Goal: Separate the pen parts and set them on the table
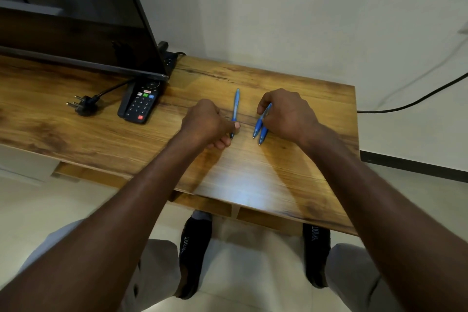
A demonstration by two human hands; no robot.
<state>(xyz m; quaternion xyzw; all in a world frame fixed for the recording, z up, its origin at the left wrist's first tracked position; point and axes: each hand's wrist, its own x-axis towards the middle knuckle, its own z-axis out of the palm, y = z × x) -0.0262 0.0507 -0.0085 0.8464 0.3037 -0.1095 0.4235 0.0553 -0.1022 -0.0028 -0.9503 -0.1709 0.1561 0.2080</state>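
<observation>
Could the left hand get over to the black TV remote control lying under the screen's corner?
Probably yes. The left hand pinches a blue plastic pen, and only bare wooden desk top lies between it and the black TV remote control; the pen occupies its fingers, though.

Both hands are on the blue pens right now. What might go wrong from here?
1. The left hand pinches the single blue pen only near its tip; its long free end may swing or slip out.
2. The right hand holds two blue pens together; one might slide loose and roll on the wooden table.
3. The pens' tips point toward the table's near edge, so a dropped pen could roll off.
</observation>
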